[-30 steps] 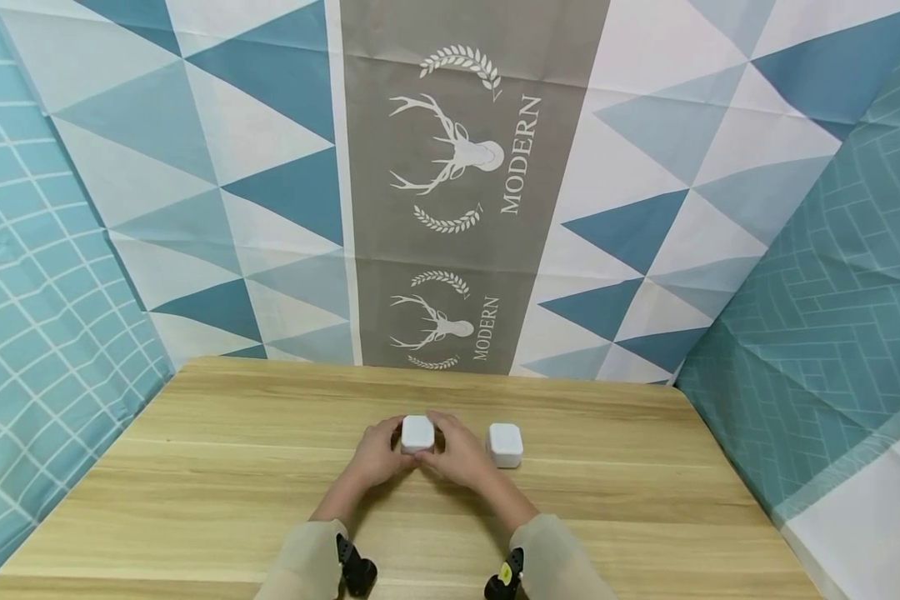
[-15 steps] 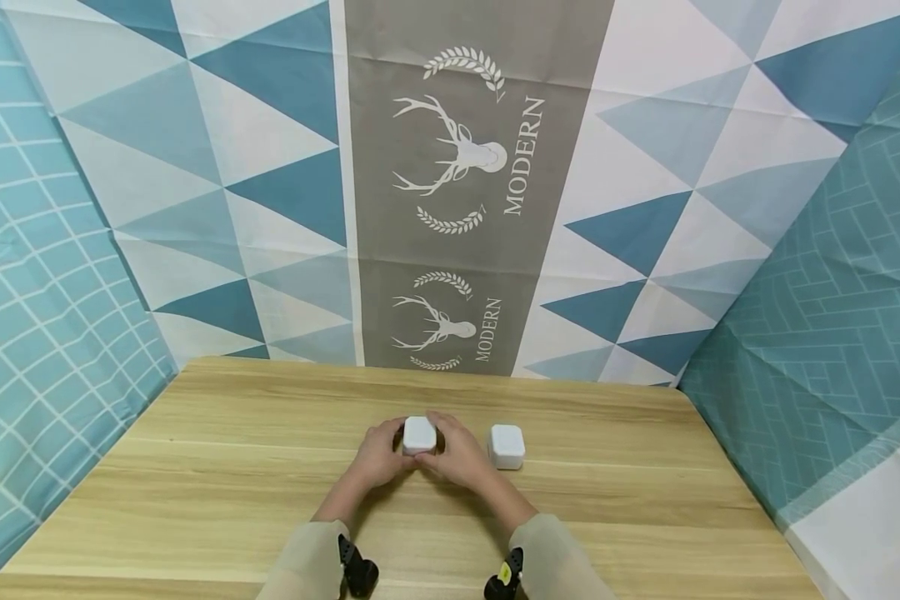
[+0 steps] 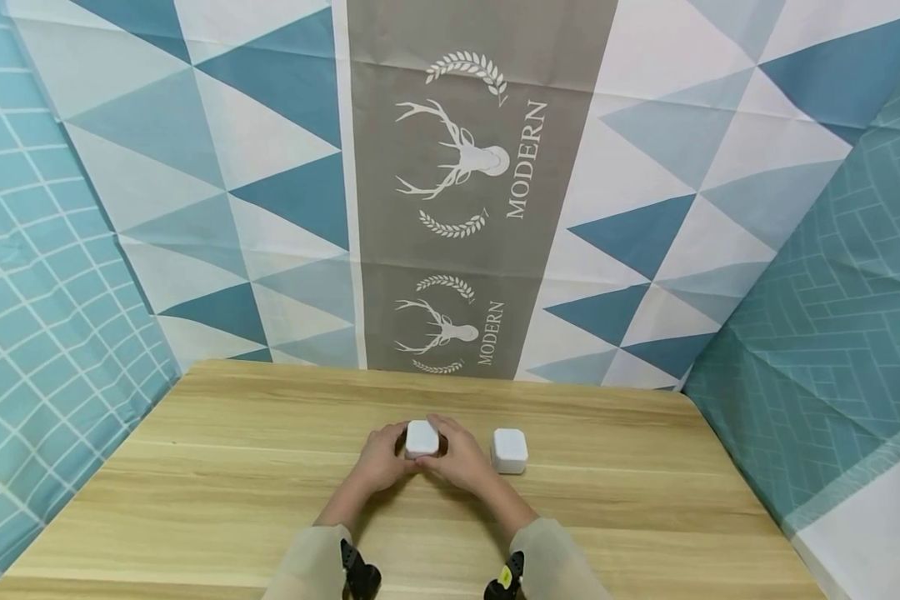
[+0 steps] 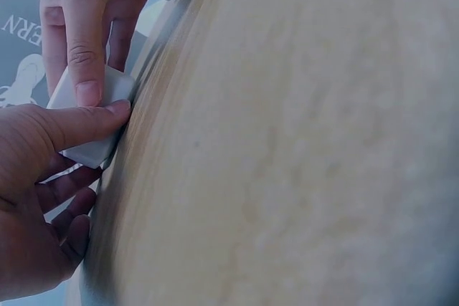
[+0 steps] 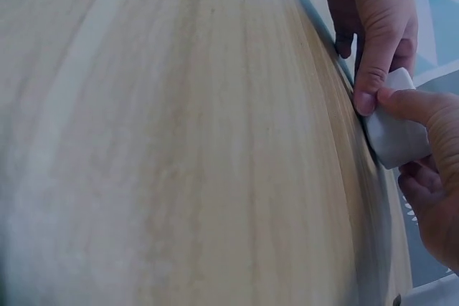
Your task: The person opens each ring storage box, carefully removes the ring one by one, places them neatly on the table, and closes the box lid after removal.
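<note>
Both hands hold one small white box (image 3: 422, 437) with rounded corners, near the middle of the wooden table. My left hand (image 3: 380, 458) grips its left side, and my right hand (image 3: 461, 457) grips its right side. In the left wrist view, both thumbs press the near face of the box (image 4: 92, 150), and some left fingers curl beside it. The right wrist view shows the same box (image 5: 396, 137) low at the table surface, its far side hidden by the hands. A second, similar white box (image 3: 510, 450) stands just to the right of my right hand, apart from it.
The wooden table (image 3: 217, 483) reaches back to a hanging cloth (image 3: 450, 208) with triangles, deer heads and the word MODERN. Blue tiled-pattern cloth (image 3: 37, 275) hangs at the left, and teal cloth (image 3: 832, 333) at the right. Black wrist devices (image 3: 360, 575) sit at the sleeves.
The whole scene has shifted slightly down and right in the head view. Both hands keep the same hold on the white box, and the second box stays in place.
</note>
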A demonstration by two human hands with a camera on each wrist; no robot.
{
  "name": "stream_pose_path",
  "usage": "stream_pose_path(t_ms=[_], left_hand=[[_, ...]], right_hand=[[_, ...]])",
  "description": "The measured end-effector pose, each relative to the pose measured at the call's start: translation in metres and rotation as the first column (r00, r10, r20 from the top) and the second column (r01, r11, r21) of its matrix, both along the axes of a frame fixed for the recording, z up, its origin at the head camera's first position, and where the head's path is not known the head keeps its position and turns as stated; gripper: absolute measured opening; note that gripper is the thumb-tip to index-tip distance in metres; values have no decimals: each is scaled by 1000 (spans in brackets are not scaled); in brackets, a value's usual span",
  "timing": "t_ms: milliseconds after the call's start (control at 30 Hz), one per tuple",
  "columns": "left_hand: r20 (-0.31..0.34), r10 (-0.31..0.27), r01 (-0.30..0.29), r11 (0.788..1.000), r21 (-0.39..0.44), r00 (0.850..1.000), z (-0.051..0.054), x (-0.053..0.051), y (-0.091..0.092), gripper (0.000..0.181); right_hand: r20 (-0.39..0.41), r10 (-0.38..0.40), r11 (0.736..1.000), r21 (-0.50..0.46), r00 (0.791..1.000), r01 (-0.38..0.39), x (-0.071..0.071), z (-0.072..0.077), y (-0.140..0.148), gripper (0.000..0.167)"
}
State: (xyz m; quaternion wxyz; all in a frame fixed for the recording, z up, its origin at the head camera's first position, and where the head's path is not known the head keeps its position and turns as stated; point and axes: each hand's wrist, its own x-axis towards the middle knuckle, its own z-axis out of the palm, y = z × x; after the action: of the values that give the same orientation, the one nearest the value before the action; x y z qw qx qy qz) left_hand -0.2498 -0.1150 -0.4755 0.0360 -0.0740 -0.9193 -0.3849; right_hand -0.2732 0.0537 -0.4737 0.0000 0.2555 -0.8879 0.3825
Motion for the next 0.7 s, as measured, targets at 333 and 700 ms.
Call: stream_pose_path(t_ms=[333,700], left_hand=[[2,9,-9,1000,3,1000,1,1,1,70],[-4,18,-18,1000,20,1000,2,2,2,68]], right_hand=[[19,11,999,-37,1000,-10,0,0,1,70],[19,25,1000,-14,999,-25,-2,-1,3,67]])
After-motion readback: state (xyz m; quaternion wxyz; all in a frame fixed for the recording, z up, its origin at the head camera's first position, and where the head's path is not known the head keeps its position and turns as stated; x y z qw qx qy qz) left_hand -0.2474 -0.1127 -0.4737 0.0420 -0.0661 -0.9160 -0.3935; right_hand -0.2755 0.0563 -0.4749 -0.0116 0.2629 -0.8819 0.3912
